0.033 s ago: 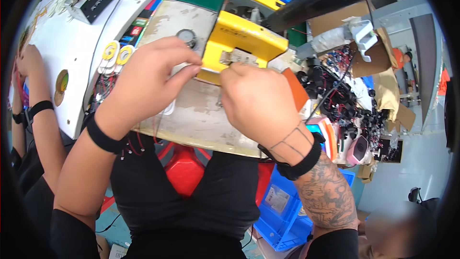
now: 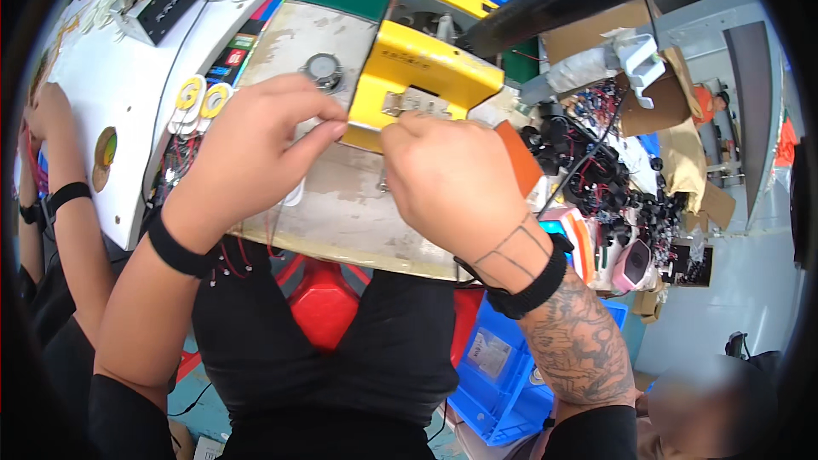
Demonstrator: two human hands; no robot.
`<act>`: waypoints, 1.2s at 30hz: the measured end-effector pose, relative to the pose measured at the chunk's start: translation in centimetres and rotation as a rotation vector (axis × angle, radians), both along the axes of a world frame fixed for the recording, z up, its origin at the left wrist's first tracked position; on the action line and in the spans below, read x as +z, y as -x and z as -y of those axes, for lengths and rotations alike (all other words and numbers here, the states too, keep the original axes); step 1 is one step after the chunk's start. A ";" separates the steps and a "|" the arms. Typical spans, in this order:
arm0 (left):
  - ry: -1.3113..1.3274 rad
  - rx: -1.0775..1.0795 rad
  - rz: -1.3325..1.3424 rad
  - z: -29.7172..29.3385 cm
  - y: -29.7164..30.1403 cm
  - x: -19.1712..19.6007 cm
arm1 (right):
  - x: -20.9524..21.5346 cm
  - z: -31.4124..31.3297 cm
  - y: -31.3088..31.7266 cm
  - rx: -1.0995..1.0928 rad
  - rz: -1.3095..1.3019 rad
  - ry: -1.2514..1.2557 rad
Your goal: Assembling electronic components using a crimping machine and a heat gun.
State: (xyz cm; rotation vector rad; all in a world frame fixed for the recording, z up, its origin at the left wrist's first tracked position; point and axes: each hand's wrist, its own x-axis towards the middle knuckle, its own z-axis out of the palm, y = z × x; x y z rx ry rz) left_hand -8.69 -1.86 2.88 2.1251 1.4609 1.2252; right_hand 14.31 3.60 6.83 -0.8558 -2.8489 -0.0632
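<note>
A yellow metal fixture (image 2: 417, 68) stands on a worn beige board (image 2: 341, 221) that rests over my lap. My left hand (image 2: 256, 153) has thumb and forefinger pinched together at the fixture's lower left corner. My right hand (image 2: 443, 179) reaches from the right, and its fingertips close on a small silver metal part (image 2: 415, 104) on the fixture's front face. What lies under the right fingers is hidden. A small round speaker (image 2: 324, 70) sits on the board just above my left hand. Both wrists wear black bands.
Another person's forearm (image 2: 64, 230) with a black wristband works at the far left by a white panel (image 2: 102, 77). Yellow round parts (image 2: 200, 98) lie on that panel. A heap of black parts and wires (image 2: 596, 179) is at right, with a blue bin (image 2: 498, 375) below.
</note>
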 end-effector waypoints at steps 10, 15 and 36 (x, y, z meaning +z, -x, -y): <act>0.090 -0.014 0.003 1.6 0.7 -0.6 | 1.6 -1.9 -0.3 0.287 0.040 -0.030; -0.003 -0.067 -0.064 -1.3 1.0 -1.2 | 2.0 -1.8 -0.9 0.191 0.047 0.093; 0.207 0.079 0.027 1.9 1.9 1.2 | -0.2 2.7 -3.2 -0.362 -0.674 0.383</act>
